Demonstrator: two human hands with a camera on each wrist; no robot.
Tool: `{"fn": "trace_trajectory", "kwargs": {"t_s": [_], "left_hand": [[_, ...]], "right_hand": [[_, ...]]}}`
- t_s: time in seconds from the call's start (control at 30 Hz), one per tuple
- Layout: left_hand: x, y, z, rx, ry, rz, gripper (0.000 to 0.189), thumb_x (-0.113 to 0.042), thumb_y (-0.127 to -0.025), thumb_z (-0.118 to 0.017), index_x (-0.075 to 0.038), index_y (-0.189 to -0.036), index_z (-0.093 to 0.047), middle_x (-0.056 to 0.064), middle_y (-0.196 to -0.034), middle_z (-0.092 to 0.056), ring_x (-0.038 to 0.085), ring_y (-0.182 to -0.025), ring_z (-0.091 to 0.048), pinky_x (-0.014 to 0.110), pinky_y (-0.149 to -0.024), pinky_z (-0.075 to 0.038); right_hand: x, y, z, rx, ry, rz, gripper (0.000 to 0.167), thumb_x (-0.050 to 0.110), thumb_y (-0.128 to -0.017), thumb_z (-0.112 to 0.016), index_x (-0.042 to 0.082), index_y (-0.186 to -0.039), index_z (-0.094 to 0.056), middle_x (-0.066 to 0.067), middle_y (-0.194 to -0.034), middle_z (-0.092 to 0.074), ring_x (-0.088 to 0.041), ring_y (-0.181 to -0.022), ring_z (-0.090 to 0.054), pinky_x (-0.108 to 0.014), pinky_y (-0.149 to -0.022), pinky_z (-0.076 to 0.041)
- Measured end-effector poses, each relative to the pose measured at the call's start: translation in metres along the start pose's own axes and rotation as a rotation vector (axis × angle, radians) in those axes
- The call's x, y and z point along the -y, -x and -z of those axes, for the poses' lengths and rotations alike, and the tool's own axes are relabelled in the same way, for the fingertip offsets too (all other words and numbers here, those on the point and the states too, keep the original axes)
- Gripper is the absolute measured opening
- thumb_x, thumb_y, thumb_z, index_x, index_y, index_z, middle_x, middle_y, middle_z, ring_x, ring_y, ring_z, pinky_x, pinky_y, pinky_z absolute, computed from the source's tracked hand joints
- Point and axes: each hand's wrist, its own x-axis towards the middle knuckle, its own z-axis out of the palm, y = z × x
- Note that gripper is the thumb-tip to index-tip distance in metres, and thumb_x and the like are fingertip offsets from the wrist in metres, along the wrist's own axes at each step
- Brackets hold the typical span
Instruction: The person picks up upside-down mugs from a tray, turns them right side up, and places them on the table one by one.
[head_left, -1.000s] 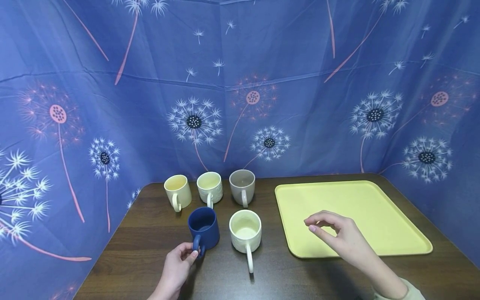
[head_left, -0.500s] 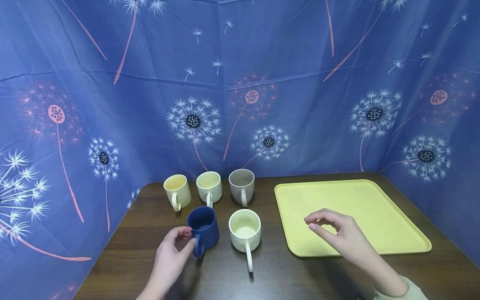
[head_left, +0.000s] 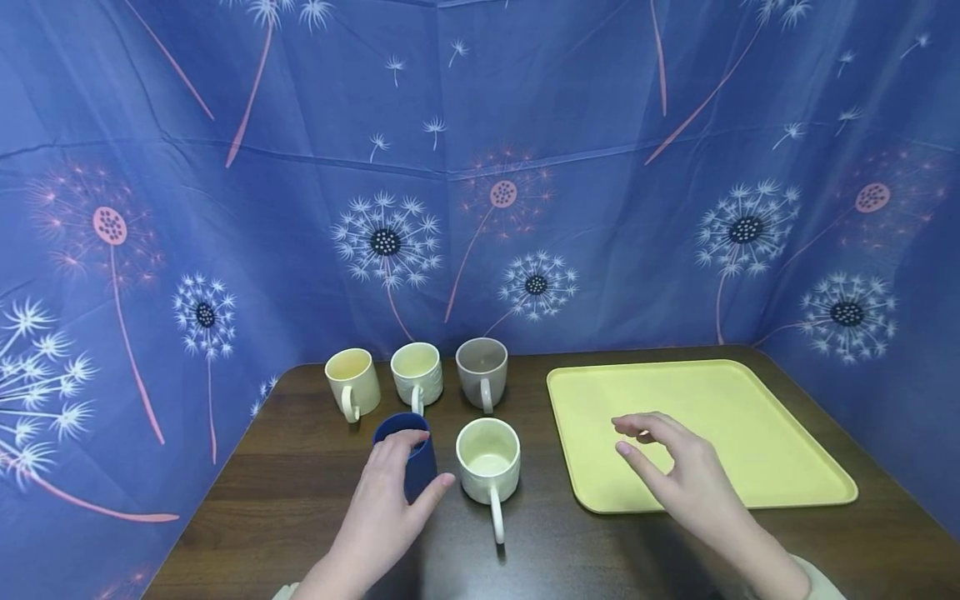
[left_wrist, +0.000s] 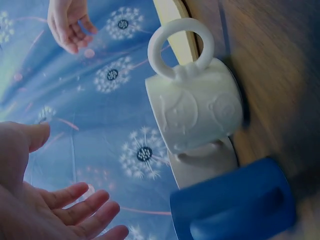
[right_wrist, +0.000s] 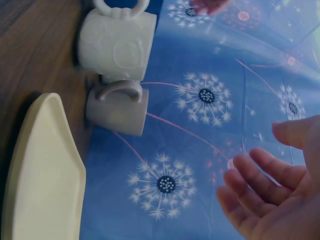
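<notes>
My left hand (head_left: 382, 508) hangs over the dark blue mug (head_left: 422, 473), fingers spread and holding nothing. In the head view it covers the mug's handle; the left wrist view shows it apart from the blue mug (left_wrist: 232, 202). Right of that mug stands a cream mug (head_left: 490, 479), upright, its handle toward me; raised shapes show on this cream mug (left_wrist: 195, 110) in the left wrist view. My right hand (head_left: 693, 475) hovers above the near part of the yellow tray (head_left: 780, 433), fingers loosely bent, with nothing in it.
Along the back left of the brown table (head_left: 262, 492) stand a pale yellow mug (head_left: 360, 392), a cream textured mug (head_left: 423, 383) and a grey mug (head_left: 480, 383). A blue dandelion-print cloth (head_left: 615, 275) hangs around the table.
My left hand has let go of the blue mug's handle, then risen and moved right over the mug. My right hand has barely moved, its fingers a little wider apart.
</notes>
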Motion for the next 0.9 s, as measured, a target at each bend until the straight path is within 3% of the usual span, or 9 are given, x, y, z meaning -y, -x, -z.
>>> {"fn": "trace_trajectory", "kwargs": {"t_s": [0.1, 0.23, 0.43, 0.6, 0.77, 0.9], "left_hand": [[-0.005, -0.001, -0.008, -0.019, -0.054, -0.097, 0.061, -0.038, -0.077, -0.076, -0.005, -0.124, -0.054, 0.009, -0.122, -0.057, 0.025, -0.116, -0.051, 0.047, -0.094, -0.043], [-0.012, 0.0, -0.018, -0.001, -0.145, -0.156, 0.074, -0.047, -0.078, -0.072, -0.006, -0.132, -0.046, 0.014, -0.131, -0.049, 0.03, -0.122, -0.045, 0.05, -0.097, -0.038], [-0.016, 0.006, -0.035, 0.034, -0.312, -0.172, 0.084, -0.072, -0.081, -0.049, -0.01, -0.138, -0.043, 0.018, -0.142, -0.039, 0.036, -0.131, -0.037, 0.06, -0.102, -0.031], [-0.015, 0.01, -0.046, 0.06, -0.399, -0.152, 0.09, -0.079, -0.078, -0.039, -0.017, -0.143, -0.039, 0.018, -0.148, -0.032, 0.038, -0.137, -0.028, 0.065, -0.102, -0.025], [-0.011, 0.014, -0.052, 0.138, -0.441, -0.122, 0.091, -0.083, -0.077, -0.031, -0.026, -0.147, -0.033, 0.015, -0.153, -0.024, 0.036, -0.141, -0.018, 0.067, -0.103, -0.02], [-0.006, 0.02, -0.055, 0.128, -0.459, -0.144, 0.093, -0.086, -0.074, -0.032, -0.029, -0.148, -0.031, 0.015, -0.154, -0.023, 0.038, -0.141, -0.019, 0.069, -0.102, -0.018]], "right_hand": [[0.001, 0.003, -0.004, -0.008, 0.036, 0.011, 0.035, 0.01, -0.08, -0.073, 0.015, -0.113, -0.064, 0.005, -0.109, -0.064, -0.009, -0.093, -0.058, -0.009, -0.085, -0.038], [0.0, 0.007, -0.01, 0.007, 0.077, 0.018, 0.046, 0.014, -0.079, -0.074, 0.011, -0.123, -0.058, -0.002, -0.122, -0.057, -0.018, -0.112, -0.05, -0.013, -0.097, -0.03], [0.0, 0.017, -0.02, 0.056, 0.159, 0.015, 0.059, 0.027, -0.08, -0.074, 0.011, -0.132, -0.051, -0.012, -0.136, -0.046, -0.033, -0.126, -0.038, -0.05, -0.099, -0.03], [0.0, 0.026, -0.025, 0.119, 0.228, -0.024, 0.063, 0.038, -0.083, -0.068, 0.017, -0.138, -0.046, -0.013, -0.146, -0.038, -0.04, -0.133, -0.029, -0.06, -0.11, -0.01], [-0.001, 0.033, -0.029, 0.216, 0.291, -0.056, 0.067, 0.047, -0.085, -0.063, 0.025, -0.143, -0.039, -0.011, -0.153, -0.028, -0.042, -0.14, -0.017, -0.071, -0.104, -0.005], [-0.002, 0.04, -0.03, 0.281, 0.319, -0.059, 0.07, 0.053, -0.084, -0.061, 0.031, -0.145, -0.035, -0.009, -0.156, -0.021, -0.041, -0.143, -0.007, -0.076, -0.099, -0.001]]}}
